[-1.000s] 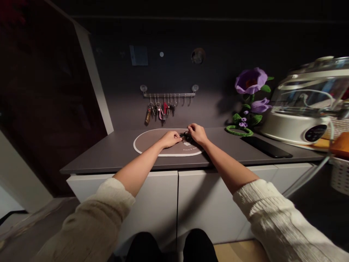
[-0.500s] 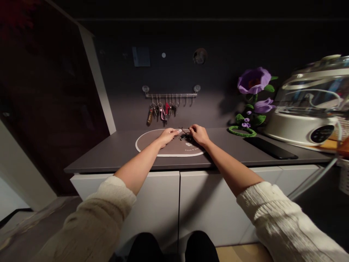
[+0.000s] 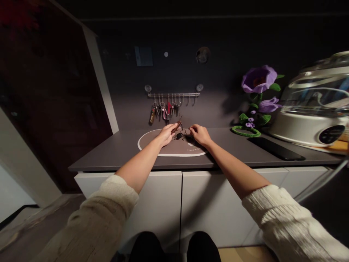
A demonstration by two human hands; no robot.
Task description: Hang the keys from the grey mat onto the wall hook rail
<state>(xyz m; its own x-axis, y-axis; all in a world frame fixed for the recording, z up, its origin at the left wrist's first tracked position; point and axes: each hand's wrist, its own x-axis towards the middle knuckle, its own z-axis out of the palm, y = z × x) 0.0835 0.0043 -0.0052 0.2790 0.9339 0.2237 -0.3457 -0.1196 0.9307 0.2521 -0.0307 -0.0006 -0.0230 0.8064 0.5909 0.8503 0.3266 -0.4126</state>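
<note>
On the counter (image 3: 95,154) lies a mat (image 3: 152,141), probably for protecting it. The right hand (image 3: 201,135) has its fingers pressed together, on what I cannot tell; the left hand (image 3: 165,135) pinches a brown tag (image 3: 176,127), raised perhaps to separate it from the keys (image 3: 179,135) between both hands

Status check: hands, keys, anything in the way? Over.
Left hand holding brown tag. Right hand at the keys, hold unclear. Phone off to the right, seemingly out of the way.

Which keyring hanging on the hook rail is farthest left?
The one with the long brown fob; the pink strap and red piece hang farther right.
</note>
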